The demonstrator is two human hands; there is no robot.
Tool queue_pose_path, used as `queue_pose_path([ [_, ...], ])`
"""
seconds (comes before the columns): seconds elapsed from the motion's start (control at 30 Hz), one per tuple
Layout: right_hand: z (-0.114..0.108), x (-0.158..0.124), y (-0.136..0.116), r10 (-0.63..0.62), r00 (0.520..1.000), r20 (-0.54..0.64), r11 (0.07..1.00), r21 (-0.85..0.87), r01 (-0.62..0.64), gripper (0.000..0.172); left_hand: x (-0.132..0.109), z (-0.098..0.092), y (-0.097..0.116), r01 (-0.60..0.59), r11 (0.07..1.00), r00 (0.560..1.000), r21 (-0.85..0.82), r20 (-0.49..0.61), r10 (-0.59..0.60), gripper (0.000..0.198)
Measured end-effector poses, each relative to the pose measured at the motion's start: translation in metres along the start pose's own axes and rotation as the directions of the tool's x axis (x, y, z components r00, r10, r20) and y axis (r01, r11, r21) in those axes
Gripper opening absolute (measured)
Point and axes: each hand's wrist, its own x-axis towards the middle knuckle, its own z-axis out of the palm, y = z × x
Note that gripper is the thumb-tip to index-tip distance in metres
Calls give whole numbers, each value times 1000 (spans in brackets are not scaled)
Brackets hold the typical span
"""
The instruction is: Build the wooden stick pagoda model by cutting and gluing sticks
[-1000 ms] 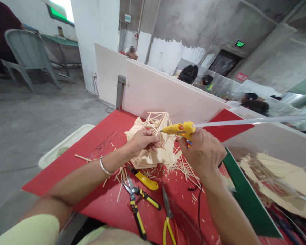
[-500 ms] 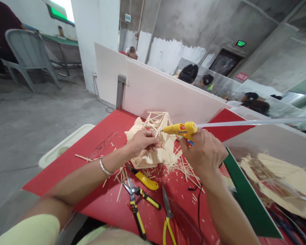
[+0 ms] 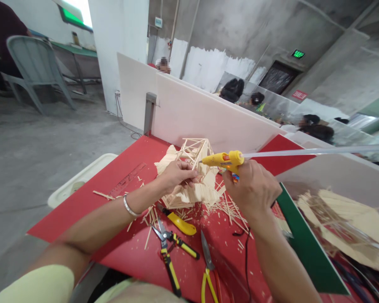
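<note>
In my right hand (image 3: 254, 185) is a yellow hot glue gun (image 3: 222, 159), with a long clear glue stick (image 3: 306, 151) running out of its back to the right. The gun's nozzle points left, close to a frame model built of thin wooden sticks (image 3: 194, 147). My left hand (image 3: 178, 174) is closed, thumb and fingers pinched together at the model's near side; a thin stick seems to be between them, though the fingers partly hide it. Ribbed sheets of joined sticks (image 3: 197, 194) lie below and around the model.
On the red tabletop (image 3: 126, 231) lie a yellow-handled knife (image 3: 181, 223), cutting shears (image 3: 170, 248), pliers (image 3: 207, 261), a clear ruler (image 3: 128, 179), a black cord (image 3: 246, 261) and loose sticks (image 3: 230, 208). White panels (image 3: 208, 109) stand behind. More stick work (image 3: 344, 227) lies right, past a green board (image 3: 316, 248).
</note>
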Motion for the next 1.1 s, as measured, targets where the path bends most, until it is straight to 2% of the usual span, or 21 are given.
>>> queue_pose_path([
  [0.6, 0, 0, 2, 3, 1000, 24, 1000, -30, -2, 20, 1, -2, -2, -9, 1000, 1000, 3, 8, 9, 22],
  [0.8, 1, 0, 1, 0, 999, 36, 999, -36, 1, 17, 3, -4, -6, -57, 998, 997, 2, 42, 57, 22],
  [1.1, 2, -2, 1, 3, 999, 39, 1000, 16, -4, 13, 0, -1, -3, -44, 999, 999, 1, 32, 44, 18],
])
